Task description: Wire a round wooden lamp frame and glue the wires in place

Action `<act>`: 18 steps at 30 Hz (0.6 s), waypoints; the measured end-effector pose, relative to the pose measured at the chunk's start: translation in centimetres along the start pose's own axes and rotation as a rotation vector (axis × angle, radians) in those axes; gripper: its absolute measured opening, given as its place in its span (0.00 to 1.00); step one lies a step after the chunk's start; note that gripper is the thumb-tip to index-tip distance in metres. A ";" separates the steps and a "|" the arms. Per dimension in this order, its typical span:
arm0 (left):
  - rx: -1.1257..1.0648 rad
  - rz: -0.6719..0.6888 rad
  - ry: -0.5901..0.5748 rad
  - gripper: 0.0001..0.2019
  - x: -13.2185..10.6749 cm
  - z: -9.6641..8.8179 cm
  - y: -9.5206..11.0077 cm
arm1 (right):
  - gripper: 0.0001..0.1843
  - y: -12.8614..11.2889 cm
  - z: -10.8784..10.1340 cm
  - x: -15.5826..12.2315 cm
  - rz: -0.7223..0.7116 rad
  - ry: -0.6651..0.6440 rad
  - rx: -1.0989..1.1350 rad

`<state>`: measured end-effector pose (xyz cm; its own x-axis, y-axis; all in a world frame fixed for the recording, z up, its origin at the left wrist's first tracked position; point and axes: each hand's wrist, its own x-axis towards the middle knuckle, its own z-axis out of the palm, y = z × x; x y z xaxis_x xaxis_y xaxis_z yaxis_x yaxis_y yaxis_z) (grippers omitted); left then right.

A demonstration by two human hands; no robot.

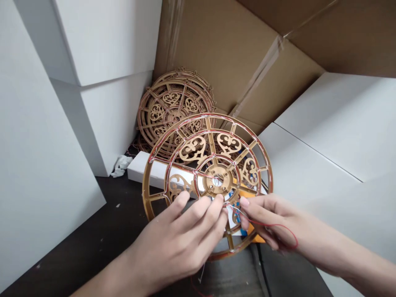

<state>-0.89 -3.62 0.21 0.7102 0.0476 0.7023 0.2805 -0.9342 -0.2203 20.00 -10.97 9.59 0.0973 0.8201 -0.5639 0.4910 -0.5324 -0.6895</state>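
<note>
A round gold-coloured openwork wheel frame with heart-shaped scrolls stands tilted up before me. Red and white wires run along its rings and spokes. My left hand lies over its lower left front, fingers curled onto the frame near the hub; its thumb is hidden. On the right, my right hand pinches thin red and white wires just below the hub, close to my left fingertips. A red loop of wire hangs across the back of that hand.
Similar wheel frames are stacked behind, against a cardboard box. A long white box, an orange and blue packet and crumpled white tissue lie on the dark table. White boxes flank both sides. A black cable runs at the front.
</note>
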 end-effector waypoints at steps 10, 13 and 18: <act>0.019 -0.019 -0.033 0.18 -0.1 0.3 0.1 | 0.11 -0.3 0.2 -0.2 -0.592 0.555 -0.811; 0.012 -0.044 -0.039 0.19 -0.1 0.4 0.2 | 0.09 -0.3 1.0 -0.3 -0.805 0.691 -1.008; 0.003 -0.082 -0.040 0.19 0.0 0.4 0.4 | 0.11 0.5 2.5 -0.1 -0.894 0.717 -1.081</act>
<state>-0.55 -3.81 -0.12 0.7099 0.1378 0.6907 0.3406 -0.9255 -0.1654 18.06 -11.80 8.18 -0.3315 0.8668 0.3725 0.9433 0.2977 0.1468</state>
